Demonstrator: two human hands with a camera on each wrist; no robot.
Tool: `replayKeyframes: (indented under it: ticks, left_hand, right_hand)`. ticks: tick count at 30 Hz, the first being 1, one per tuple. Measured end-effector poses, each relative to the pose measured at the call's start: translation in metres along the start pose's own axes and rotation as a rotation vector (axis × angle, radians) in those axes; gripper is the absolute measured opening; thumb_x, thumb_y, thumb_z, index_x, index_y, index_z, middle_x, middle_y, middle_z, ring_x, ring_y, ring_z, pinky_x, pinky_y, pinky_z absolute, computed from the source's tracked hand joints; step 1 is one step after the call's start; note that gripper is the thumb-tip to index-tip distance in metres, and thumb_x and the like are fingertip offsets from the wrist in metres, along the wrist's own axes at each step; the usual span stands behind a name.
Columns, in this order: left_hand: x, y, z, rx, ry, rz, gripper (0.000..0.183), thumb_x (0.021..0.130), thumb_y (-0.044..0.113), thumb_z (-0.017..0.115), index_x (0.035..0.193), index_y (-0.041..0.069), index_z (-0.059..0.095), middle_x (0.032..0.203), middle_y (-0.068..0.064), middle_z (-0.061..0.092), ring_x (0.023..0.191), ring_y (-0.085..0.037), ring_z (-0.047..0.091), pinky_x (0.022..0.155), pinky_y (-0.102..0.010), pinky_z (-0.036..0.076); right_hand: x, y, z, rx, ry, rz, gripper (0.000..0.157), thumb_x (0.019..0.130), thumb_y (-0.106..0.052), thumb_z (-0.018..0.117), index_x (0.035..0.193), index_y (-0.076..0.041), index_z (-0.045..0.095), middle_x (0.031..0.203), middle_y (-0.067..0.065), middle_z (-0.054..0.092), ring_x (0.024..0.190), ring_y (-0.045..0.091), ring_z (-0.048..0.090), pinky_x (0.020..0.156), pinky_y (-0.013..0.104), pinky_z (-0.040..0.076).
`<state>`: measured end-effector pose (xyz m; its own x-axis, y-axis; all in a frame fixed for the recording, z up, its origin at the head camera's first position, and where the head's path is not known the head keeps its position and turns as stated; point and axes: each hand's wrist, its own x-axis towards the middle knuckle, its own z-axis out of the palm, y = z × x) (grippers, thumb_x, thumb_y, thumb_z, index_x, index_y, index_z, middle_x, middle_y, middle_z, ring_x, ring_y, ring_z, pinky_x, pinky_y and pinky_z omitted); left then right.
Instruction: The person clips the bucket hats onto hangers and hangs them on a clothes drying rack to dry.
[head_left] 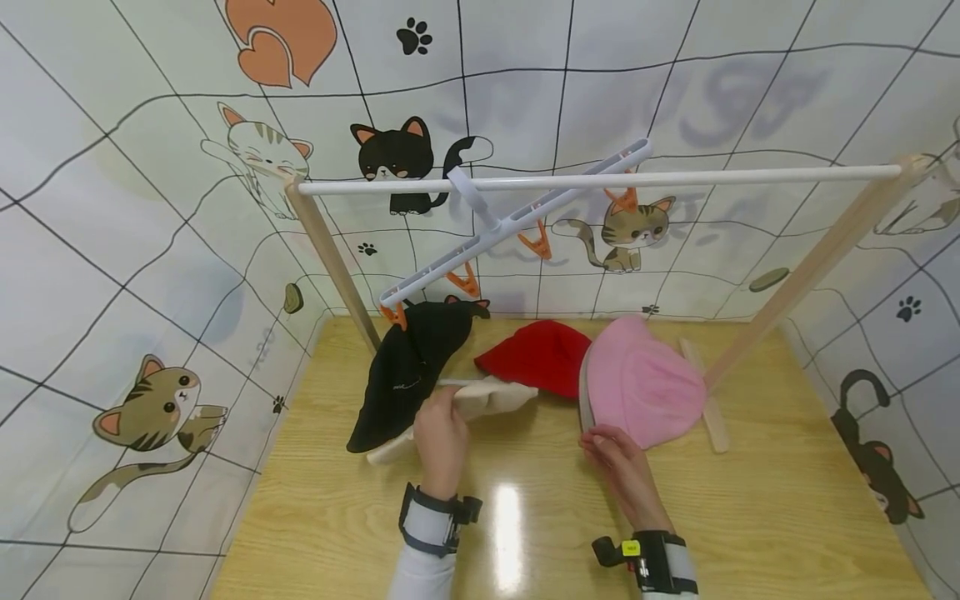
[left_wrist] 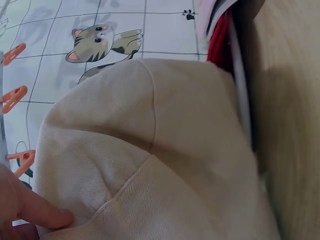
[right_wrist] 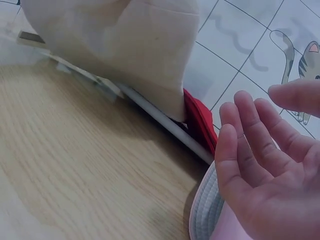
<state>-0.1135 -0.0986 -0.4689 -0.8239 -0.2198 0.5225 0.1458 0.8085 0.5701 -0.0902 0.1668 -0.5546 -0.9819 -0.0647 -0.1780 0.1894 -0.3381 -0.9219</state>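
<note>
My left hand [head_left: 441,437] pinches a beige bucket hat [head_left: 491,400] at its edge, lifting it just over the table. In the left wrist view its fingers [left_wrist: 52,217] lie on the cloth of the crown. My right hand [head_left: 622,467] is beside the brim of a pink bucket hat [head_left: 648,383], palm up with fingers loosely bent and nothing in them. A red bucket hat [head_left: 543,354] lies behind, between the beige and pink ones. At the left, a black bucket hat [head_left: 412,362] hangs from an orange clip [head_left: 394,316] and partly overlaps the beige hat's left side.
A white hanger [head_left: 517,223] with several orange clips hooks over a white rod [head_left: 675,178] and slants across it. Wooden posts [head_left: 810,271] hold the rod at both ends. Cat-patterned walls [head_left: 150,275] enclose the wooden table [head_left: 315,517] at the back and sides.
</note>
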Motion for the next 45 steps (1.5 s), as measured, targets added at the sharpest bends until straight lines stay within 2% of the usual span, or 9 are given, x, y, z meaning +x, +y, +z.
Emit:
replayKeyframes:
  ticks: [3,9,15,24,36,42,45]
  left_hand:
    - [0.008,-0.002,-0.004,-0.015,0.018,-0.006,0.024,0.077,-0.018,0.063,0.093,-0.002,0.068,0.085,-0.017,0.067,0.073,-0.035,0.062,0.066,-0.048,0.05]
    - [0.022,-0.005,-0.014,-0.015,0.025,-0.064,0.021,0.08,-0.016,0.063,0.094,-0.002,0.068,0.086,-0.018,0.068,0.074,-0.035,0.062,0.068,-0.048,0.049]
    - [0.032,-0.005,-0.021,0.008,0.031,-0.08,0.019,0.082,-0.015,0.062,0.094,-0.002,0.068,0.085,-0.018,0.068,0.074,-0.036,0.063,0.069,-0.048,0.05]
    - [0.041,-0.004,-0.03,0.013,0.032,-0.075,0.017,0.084,-0.012,0.061,0.095,-0.002,0.068,0.087,-0.018,0.068,0.076,-0.036,0.064,0.07,-0.049,0.05]
    - [0.051,0.001,-0.044,0.007,0.072,-0.029,0.015,0.086,-0.011,0.059,0.095,-0.003,0.067,0.085,-0.018,0.068,0.075,-0.038,0.063,0.065,-0.05,0.048]
    - [0.055,0.003,-0.048,0.001,0.087,-0.019,0.014,0.087,-0.01,0.059,0.096,-0.002,0.067,0.086,-0.018,0.068,0.076,-0.037,0.063,0.066,-0.051,0.048]
    - [0.055,0.003,-0.048,0.002,0.1,-0.001,0.013,0.088,-0.008,0.059,0.095,-0.001,0.067,0.084,-0.017,0.067,0.074,-0.036,0.063,0.064,-0.05,0.048]
  right_hand:
    - [0.001,0.0,0.001,-0.038,-0.002,0.014,0.047,0.101,-0.016,0.052,0.13,0.017,0.036,0.109,0.006,0.065,0.102,0.016,0.063,0.095,0.035,0.045]
    - [0.003,0.0,0.003,-0.073,-0.024,-0.017,0.045,0.101,-0.015,0.051,0.129,0.018,0.037,0.111,0.01,0.064,0.101,0.016,0.064,0.093,0.034,0.047]
    - [0.006,-0.004,0.008,-0.101,-0.04,-0.022,0.042,0.1,-0.014,0.052,0.127,0.017,0.04,0.109,0.007,0.064,0.101,0.016,0.063,0.094,0.033,0.046]
    - [0.012,-0.009,0.016,-0.139,-0.08,-0.056,0.04,0.099,-0.013,0.054,0.125,0.015,0.044,0.108,0.006,0.065,0.101,0.016,0.063,0.093,0.033,0.047]
    - [0.014,-0.011,0.017,-0.199,-0.111,-0.042,0.044,0.1,-0.017,0.053,0.129,0.015,0.042,0.115,0.018,0.06,0.104,0.018,0.061,0.094,0.033,0.047]
    - [0.015,-0.01,0.02,-0.224,-0.139,-0.06,0.035,0.1,-0.017,0.054,0.125,0.007,0.05,0.117,0.025,0.058,0.104,0.019,0.062,0.094,0.038,0.046]
    - [0.018,-0.012,0.023,-0.252,-0.167,-0.089,0.033,0.1,-0.018,0.053,0.124,0.005,0.052,0.118,0.029,0.057,0.105,0.019,0.061,0.093,0.037,0.047]
